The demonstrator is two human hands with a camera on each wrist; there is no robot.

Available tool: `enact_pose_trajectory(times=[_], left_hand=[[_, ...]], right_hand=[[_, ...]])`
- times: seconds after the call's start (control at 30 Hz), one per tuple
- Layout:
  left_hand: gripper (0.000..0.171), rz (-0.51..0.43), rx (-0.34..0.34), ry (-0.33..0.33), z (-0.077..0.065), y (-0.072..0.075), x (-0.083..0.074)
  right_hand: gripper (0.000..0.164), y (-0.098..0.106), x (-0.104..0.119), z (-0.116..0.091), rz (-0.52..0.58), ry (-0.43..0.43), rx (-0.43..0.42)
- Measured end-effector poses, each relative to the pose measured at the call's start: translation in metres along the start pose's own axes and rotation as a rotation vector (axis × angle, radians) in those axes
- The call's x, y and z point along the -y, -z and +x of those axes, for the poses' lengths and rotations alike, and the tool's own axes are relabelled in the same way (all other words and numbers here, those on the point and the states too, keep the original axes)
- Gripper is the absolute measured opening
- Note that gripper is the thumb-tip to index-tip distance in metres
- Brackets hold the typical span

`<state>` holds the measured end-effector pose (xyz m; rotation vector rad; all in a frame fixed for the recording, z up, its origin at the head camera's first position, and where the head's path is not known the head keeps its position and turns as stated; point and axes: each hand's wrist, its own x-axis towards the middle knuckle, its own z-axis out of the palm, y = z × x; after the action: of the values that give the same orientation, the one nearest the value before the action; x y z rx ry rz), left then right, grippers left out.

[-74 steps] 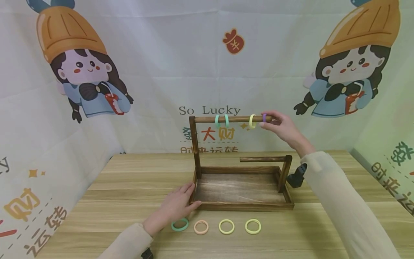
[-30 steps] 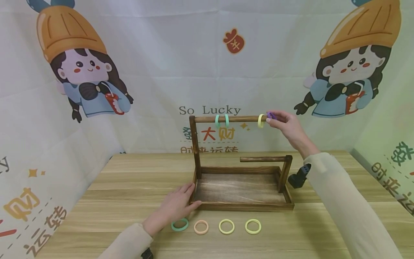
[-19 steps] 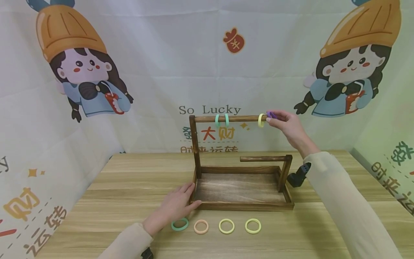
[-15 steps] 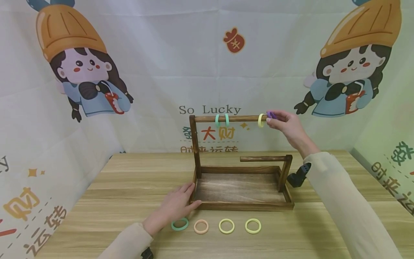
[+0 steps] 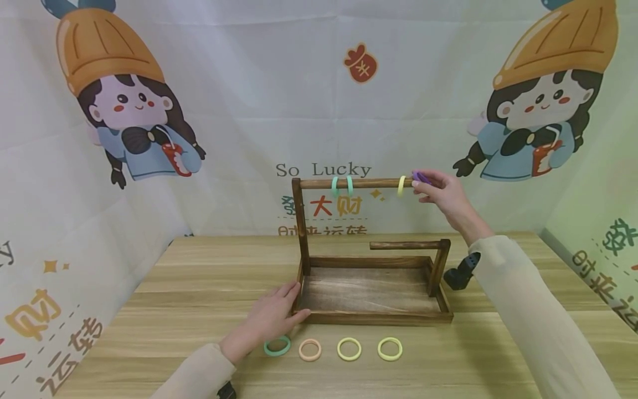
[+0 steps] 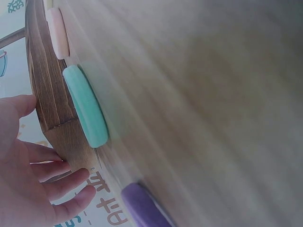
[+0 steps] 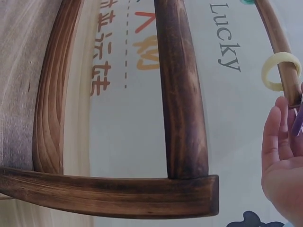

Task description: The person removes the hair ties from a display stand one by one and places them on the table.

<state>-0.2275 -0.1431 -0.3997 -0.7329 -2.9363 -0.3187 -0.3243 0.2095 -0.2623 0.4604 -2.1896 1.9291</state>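
Note:
My right hand (image 5: 443,194) pinches a purple ring (image 5: 421,177) at the free tip of the stand's upper bar (image 5: 376,183). In the right wrist view this ring (image 7: 298,122) lies just past the bar's end, partly cut off. A pale yellow ring (image 5: 401,186) hangs on the bar close to the fingertips. Two mint green rings (image 5: 350,185) hang farther left. My left hand (image 5: 269,316) rests at the left front corner of the wooden tray base (image 5: 374,318), fingers nearly straight. In the left wrist view its thumb touches the wood.
Before the tray lie a green ring (image 5: 277,346), a peach ring (image 5: 310,350) and two yellow rings (image 5: 349,349) on the table (image 5: 199,288). The left wrist view adds a purple ring (image 6: 144,205). A lower bar (image 5: 406,245) juts left from the right post (image 5: 438,269).
My right hand has shifted right, drawing the purple ring from on the bar to its tip. The hanging yellow ring has slid right along the bar. My left hand has stayed put.

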Motion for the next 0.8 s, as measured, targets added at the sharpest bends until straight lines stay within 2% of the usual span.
enact_pose_trajectory(times=[0.3,0.63,0.8], left_hand=[[0.066,0.007,-0.016,-0.007,0.0,0.0,0.0],[0.066,0.005,-0.011,-0.002,0.0,-0.001,0.001],[0.066,0.006,-0.013,-0.005,0.0,-0.001,0.001]], right_hand=[[0.05,0.006,0.002,-0.005,-0.042,0.023,-0.005],[0.049,0.012,0.004,-0.011,-0.174,0.028,-0.022],[0.047,0.015,0.004,-0.017,-0.234,0.068,0.015]])
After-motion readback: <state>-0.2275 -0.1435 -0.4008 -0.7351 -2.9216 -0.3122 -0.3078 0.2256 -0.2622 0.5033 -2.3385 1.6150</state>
